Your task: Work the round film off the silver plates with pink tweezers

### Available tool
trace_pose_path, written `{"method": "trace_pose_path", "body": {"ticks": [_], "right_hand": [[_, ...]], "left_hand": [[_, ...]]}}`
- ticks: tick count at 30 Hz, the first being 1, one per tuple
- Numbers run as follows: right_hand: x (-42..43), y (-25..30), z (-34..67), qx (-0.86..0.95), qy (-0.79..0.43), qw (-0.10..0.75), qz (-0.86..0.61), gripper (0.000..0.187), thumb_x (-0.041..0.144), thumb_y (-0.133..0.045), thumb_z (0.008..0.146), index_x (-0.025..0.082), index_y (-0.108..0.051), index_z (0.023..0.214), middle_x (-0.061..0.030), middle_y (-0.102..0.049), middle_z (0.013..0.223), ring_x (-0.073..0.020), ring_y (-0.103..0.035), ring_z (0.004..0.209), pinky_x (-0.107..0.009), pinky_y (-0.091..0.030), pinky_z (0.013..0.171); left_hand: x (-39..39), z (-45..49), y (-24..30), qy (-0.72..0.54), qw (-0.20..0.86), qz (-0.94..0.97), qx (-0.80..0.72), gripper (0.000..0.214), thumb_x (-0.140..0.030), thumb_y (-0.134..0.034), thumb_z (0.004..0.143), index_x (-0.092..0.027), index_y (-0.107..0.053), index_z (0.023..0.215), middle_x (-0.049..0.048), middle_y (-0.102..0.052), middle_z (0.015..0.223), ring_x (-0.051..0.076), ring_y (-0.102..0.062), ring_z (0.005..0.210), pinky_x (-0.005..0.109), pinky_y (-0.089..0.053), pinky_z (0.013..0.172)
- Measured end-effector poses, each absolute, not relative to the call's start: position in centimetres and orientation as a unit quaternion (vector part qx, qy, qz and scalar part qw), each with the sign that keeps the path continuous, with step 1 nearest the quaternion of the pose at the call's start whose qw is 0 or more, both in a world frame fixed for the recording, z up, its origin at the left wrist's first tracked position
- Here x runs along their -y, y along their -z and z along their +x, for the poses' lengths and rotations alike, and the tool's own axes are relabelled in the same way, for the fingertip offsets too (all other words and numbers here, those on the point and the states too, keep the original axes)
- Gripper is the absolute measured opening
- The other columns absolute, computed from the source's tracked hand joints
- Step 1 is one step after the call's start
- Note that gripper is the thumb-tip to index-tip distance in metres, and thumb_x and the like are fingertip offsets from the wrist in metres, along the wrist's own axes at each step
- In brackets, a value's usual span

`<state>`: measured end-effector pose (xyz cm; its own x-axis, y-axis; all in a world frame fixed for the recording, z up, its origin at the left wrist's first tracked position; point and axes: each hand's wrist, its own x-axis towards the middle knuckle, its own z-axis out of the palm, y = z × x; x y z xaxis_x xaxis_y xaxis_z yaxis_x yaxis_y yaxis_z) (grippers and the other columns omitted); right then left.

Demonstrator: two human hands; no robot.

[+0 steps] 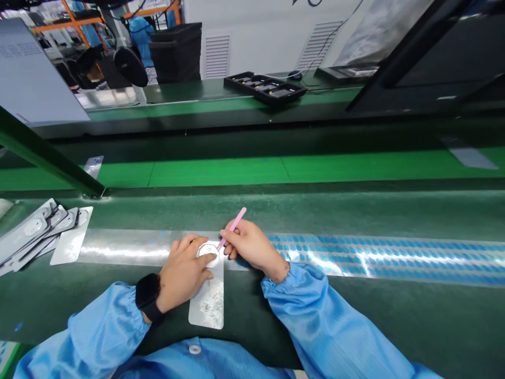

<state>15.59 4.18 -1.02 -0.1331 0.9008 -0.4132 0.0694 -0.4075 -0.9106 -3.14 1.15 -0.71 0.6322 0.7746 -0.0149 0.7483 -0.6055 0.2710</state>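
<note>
A pale metal plate (207, 302) with rounded corners and a circular feature near its far end lies on the bench in front of me. My left hand (187, 271) rests on the plate, fingers spread, with fingertips on the circular part. Pink tweezers (238, 218) are pinched in my right hand (250, 245), their tip down at the circle's right edge. Whether the tip holds anything is too small to tell. Under and beyond my right hand runs a clear strip dotted with blue round stickers (355, 255); its left stretch is bare film (126, 247).
Several similar plates (37, 231) lie overlapped at the left. A green post (51, 155) slants in there. Across the green conveyor belt (216, 171) are a black tray (266, 87), a black bin (175, 52) and a dark monitor (442, 58).
</note>
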Motion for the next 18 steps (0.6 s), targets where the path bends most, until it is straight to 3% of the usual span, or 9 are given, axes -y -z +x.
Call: {"method": "trace_pose_path", "body": {"ticks": [6, 12, 16, 18], "right_hand": [[-4.1, 1.2, 15.6, 0.426, -0.621, 0.353, -0.556, 0.017, 0.025, -0.065, 0.077, 0.016, -0.053, 0.070, 0.0031, -0.060, 0.048, -0.0094, -0.056, 0.037, -0.017, -0.043, 0.034], [-4.4, 0.9, 15.8, 0.378, -0.653, 0.377, -0.537, 0.023, 0.030, -0.071, 0.068, 0.016, -0.053, 0.065, 0.0027, -0.059, 0.047, -0.0100, -0.056, 0.037, -0.017, -0.042, 0.033], [-4.5, 0.5, 16.9, 0.308, -0.701, 0.418, -0.490, 0.028, 0.037, -0.074, 0.062, 0.016, -0.056, 0.058, 0.0017, -0.056, 0.043, -0.0083, -0.050, 0.034, -0.018, -0.039, 0.032], [-4.7, 0.5, 17.6, 0.289, -0.706, 0.431, -0.482, 0.029, 0.038, -0.077, 0.059, 0.016, -0.057, 0.057, 0.0007, -0.056, 0.043, -0.0091, -0.050, 0.035, -0.019, -0.039, 0.033]], "left_hand": [[-1.1, -2.8, 0.3, -0.046, 0.134, 0.892, -0.430, 0.026, -0.024, -0.076, 0.073, -0.021, -0.064, 0.095, 0.0093, -0.056, 0.124, 0.030, -0.043, 0.117, 0.047, -0.039, 0.089], [-1.9, -2.0, -0.6, -0.016, 0.203, 0.859, -0.470, 0.034, -0.015, -0.076, 0.068, -0.018, -0.052, 0.091, 0.0087, -0.056, 0.113, 0.028, -0.046, 0.112, 0.047, -0.039, 0.091], [-3.7, -1.7, -1.4, -0.078, 0.278, 0.832, -0.475, 0.033, -0.007, -0.070, 0.067, -0.017, -0.050, 0.092, 0.0070, -0.053, 0.106, 0.019, -0.052, 0.098, 0.034, -0.045, 0.087], [-6.1, -1.6, -2.2, -0.136, 0.266, 0.845, -0.444, 0.028, -0.006, -0.066, 0.069, -0.018, -0.051, 0.089, 0.0047, -0.054, 0.100, 0.017, -0.052, 0.096, 0.028, -0.047, 0.085]]}}
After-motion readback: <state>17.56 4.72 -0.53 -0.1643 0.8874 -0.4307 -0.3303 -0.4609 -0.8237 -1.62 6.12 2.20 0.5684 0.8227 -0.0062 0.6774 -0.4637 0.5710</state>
